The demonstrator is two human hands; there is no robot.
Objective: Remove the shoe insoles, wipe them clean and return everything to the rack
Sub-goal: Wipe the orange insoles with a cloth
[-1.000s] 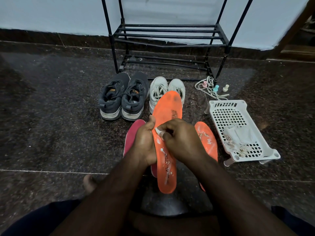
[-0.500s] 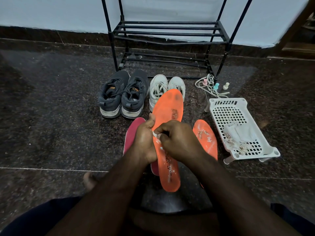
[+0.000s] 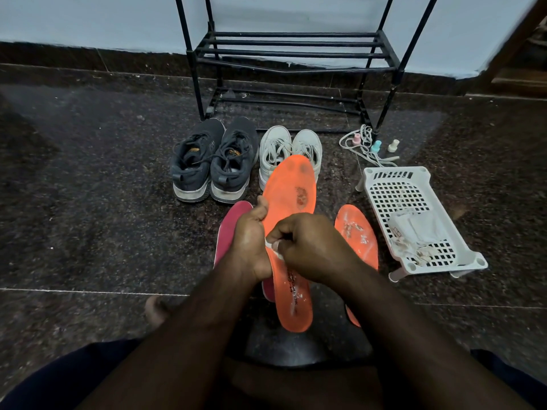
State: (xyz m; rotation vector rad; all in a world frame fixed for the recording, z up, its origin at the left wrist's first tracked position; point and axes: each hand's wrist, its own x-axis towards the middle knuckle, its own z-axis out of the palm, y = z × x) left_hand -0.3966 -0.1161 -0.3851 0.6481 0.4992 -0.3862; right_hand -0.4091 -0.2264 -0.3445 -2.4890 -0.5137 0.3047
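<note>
My left hand (image 3: 250,244) grips the left edge of an orange insole (image 3: 291,187), held lengthwise above the floor. My right hand (image 3: 310,247) is closed on a small white wipe (image 3: 273,247) and presses it against the insole's middle. A second orange insole (image 3: 356,232), speckled with white marks, lies on the floor to the right. A pink insole (image 3: 231,229) lies to the left, partly hidden by my left hand. Dark grey sneakers (image 3: 213,161) and white sneakers (image 3: 288,147) stand in front of the black shoe rack (image 3: 293,51).
A white perforated basket (image 3: 414,217) with crumpled wipes sits at the right. White laces and small pastel bottles (image 3: 370,143) lie by the rack's right leg. The floor is dark speckled stone, and my bare foot (image 3: 155,309) rests at lower left.
My right hand with the wipe has moved slightly down the insole's middle. The insole stays held in the same place by my left hand.
</note>
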